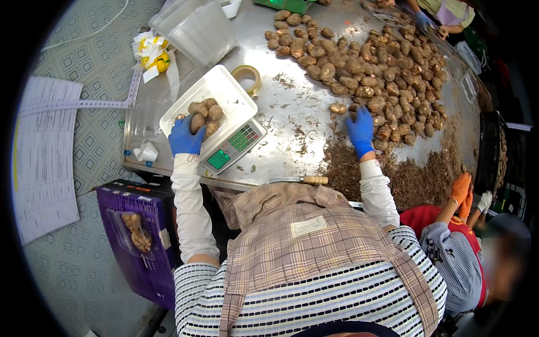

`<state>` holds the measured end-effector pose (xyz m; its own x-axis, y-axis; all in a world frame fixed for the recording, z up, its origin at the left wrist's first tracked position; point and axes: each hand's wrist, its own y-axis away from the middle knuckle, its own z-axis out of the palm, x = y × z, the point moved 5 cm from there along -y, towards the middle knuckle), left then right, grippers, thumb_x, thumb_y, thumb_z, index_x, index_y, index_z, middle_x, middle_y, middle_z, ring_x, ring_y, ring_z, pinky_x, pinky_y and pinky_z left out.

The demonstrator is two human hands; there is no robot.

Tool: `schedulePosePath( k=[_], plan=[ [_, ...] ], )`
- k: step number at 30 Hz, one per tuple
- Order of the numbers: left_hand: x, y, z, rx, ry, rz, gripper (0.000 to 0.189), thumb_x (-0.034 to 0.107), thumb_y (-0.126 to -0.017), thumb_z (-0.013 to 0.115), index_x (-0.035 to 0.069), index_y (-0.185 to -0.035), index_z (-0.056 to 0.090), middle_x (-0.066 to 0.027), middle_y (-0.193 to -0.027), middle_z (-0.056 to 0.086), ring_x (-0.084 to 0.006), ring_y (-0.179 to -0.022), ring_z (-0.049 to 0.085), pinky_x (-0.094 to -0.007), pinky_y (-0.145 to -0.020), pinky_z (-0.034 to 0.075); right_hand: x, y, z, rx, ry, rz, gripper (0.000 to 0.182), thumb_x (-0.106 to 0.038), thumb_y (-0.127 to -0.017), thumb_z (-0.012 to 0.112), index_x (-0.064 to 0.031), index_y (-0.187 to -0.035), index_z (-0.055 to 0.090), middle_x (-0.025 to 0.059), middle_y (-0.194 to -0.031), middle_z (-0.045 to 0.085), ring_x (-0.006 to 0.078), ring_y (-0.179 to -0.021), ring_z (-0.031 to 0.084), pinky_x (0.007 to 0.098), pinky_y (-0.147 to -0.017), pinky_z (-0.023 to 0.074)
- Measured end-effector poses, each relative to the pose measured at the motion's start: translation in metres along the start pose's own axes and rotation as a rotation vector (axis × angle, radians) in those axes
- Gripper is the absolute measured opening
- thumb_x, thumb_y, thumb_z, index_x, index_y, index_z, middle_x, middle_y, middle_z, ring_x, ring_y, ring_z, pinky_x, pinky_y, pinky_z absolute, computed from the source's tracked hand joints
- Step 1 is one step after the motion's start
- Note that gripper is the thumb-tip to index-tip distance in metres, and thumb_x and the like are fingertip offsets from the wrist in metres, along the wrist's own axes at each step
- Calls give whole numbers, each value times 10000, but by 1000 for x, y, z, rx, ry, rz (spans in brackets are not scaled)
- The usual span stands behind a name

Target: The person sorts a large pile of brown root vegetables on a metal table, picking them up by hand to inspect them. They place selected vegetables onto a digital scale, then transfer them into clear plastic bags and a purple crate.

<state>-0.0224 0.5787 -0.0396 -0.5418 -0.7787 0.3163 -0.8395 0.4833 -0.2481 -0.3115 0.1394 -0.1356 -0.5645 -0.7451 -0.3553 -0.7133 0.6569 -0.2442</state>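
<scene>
My left hand (186, 135), in a blue glove, rests against several small brown taro corms (205, 113) in the white plastic tray (234, 90); whether it grips one cannot be seen. Under the tray is a digital scale (234, 145) with a lit green display. To the right, my right hand (361, 129), also blue-gloved, touches the near left edge of a large heap of taro corms (391, 80). Its fingertips are at a corm, and its grip is unclear. One loose corm (337, 108) lies just left of those fingers.
A tape roll (246, 80) and stacked clear plastic containers (198, 31) stand beyond the tray. A wooden-handled knife (315, 180) lies at the near edge by root debris (404, 181). Co-workers' gloved hands are at far right and top right. A purple crate (139, 240) holds bagged corms.
</scene>
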Motion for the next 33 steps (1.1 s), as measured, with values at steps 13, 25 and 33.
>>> schedulePosePath(
  k=[13, 25, 33],
  plan=[
    [0, 6, -4, -36, 0, -95, 512, 249, -681, 794, 53, -1128, 642, -180, -1144, 614, -361, -994, 597, -430, -877, 484, -85, -100, -7, -77, -241, -52, 522, -231, -793, 686, -31, -1257, 556, 175, -1196, 604, 360, -1118, 563, 409, -965, 446],
    [-25, 16, 5, 82, 312, -181, 479, 274, -733, 778, 32, -1127, 649, -174, -1078, 641, -331, -965, 620, -391, -858, 495, -106, -95, 24, -571, -1311, 392, 438, -297, -922, 609, -6, -1246, 570, 82, -1029, 674, 167, -791, 678, 249, -670, 482],
    [-33, 25, -6, 172, 865, -397, 490, 157, -826, 725, 0, -1263, 567, -127, -1140, 642, -185, -1000, 620, -294, -876, 499, -305, -55, 6, -910, -1159, -66, 387, -259, -903, 618, -11, -1200, 621, 77, -1039, 679, 116, -912, 632, 236, -716, 487]
  ],
)
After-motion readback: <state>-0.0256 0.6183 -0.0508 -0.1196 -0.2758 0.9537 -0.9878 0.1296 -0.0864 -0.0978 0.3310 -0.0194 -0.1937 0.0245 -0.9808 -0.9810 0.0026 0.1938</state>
